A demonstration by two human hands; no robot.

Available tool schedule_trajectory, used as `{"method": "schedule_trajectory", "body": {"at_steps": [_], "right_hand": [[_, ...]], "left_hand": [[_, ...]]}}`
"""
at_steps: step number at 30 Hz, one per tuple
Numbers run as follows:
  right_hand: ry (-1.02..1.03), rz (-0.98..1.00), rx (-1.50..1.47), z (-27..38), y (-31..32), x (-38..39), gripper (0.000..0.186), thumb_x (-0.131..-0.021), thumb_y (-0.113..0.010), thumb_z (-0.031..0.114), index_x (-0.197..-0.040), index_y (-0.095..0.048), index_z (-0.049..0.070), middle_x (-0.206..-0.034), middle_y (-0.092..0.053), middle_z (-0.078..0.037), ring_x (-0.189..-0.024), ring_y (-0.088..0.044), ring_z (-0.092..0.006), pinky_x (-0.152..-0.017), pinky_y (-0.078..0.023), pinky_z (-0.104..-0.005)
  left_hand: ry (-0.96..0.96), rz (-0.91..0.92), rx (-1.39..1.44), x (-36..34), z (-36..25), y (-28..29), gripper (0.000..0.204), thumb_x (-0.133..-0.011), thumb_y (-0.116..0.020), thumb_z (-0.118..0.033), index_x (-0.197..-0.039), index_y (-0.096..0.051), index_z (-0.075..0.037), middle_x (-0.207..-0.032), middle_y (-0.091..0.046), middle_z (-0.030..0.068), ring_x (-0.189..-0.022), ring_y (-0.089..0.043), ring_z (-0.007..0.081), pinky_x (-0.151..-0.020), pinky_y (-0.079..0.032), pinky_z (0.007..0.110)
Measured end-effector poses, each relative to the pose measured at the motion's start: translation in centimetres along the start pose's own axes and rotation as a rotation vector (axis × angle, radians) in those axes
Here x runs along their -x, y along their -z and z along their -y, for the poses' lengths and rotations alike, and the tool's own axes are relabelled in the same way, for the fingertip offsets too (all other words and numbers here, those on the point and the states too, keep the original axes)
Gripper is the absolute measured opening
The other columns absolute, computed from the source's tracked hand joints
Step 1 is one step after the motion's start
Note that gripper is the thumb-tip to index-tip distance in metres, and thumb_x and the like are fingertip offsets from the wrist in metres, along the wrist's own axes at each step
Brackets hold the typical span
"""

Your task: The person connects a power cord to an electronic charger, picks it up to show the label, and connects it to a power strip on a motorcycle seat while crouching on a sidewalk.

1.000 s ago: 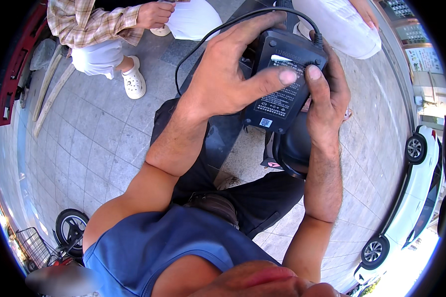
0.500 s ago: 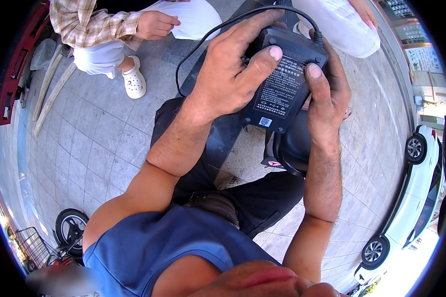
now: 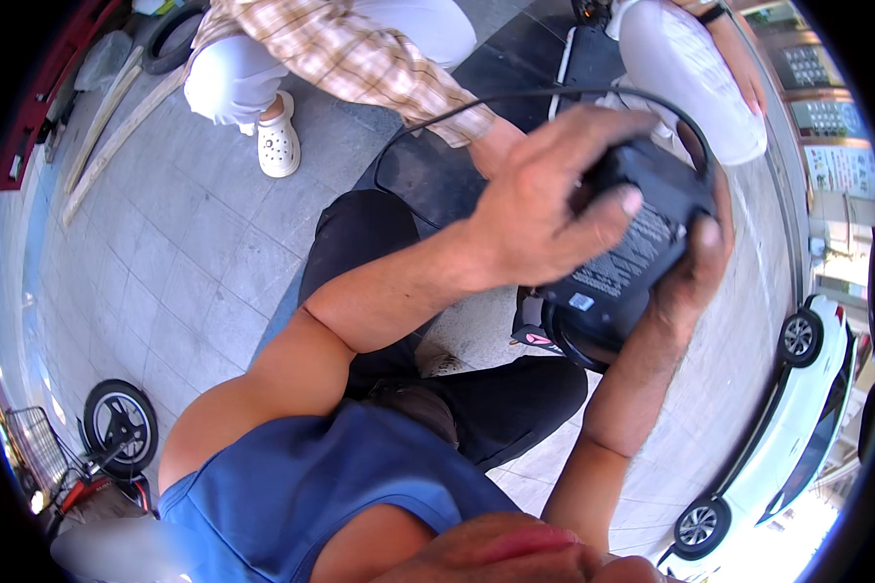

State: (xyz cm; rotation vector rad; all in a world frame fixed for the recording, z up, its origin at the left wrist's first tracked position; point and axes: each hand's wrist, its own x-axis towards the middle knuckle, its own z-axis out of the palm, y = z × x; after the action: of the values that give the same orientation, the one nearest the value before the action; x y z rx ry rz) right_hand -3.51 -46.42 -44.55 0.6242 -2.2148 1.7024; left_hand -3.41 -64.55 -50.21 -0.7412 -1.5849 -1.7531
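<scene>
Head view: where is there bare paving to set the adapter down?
Bare paving spreads at left, between the wood strips, the clog and the wheel; more lies between the right forearm and the white car. Crowded: around the adapter, held by left hand and right hand, with the cable looping past and a co-worker's hand showing behind.

Your box is black, and on its label there are rows of pale print and a small white square. The cable is black also. You wear a blue top and black trousers. Near you, one sleeve has a plaid of brown, tan and white, and one shoe is cream with dark dots. The paving is grey, lined in a grid; the car is white.
</scene>
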Motion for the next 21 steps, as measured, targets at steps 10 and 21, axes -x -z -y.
{"method": "schedule_trajectory", "body": {"at_steps": [10, 21], "right_hand": [[-0.342, 0.221, -0.608, 0.4, 0.7, 0.6, 0.127, -0.079, -0.053, 0.088, -0.150, -0.034, -0.016, -0.106, -0.064, -0.015, -0.101, -0.067, -0.0249, -0.095, -0.056, -0.0397], [-0.507, 0.220, -0.483, -0.4, 2.5, 3.7, 0.127, -0.070, -0.071, 0.080, -0.150, -0.037, -0.013, -0.126, -0.060, -0.018, -0.115, -0.062, -0.0265, -0.100, -0.053, -0.0401]], "left_hand": [[-0.161, -0.151, 0.314, 2.4, -2.6, -3.8, 0.055, -0.087, -0.066, -0.025, -0.135, -0.057, -0.002, -0.123, -0.062, 0.0240, -0.114, -0.062, 0.0424, -0.096, -0.054, 0.050], [-0.119, -0.353, 0.317, 2.4, -2.3, -3.0, 0.068, -0.080, -0.073, -0.007, -0.141, -0.043, -0.010, -0.130, -0.047, 0.0252, -0.100, -0.063, 0.0426, -0.079, -0.057, 0.049]]}}
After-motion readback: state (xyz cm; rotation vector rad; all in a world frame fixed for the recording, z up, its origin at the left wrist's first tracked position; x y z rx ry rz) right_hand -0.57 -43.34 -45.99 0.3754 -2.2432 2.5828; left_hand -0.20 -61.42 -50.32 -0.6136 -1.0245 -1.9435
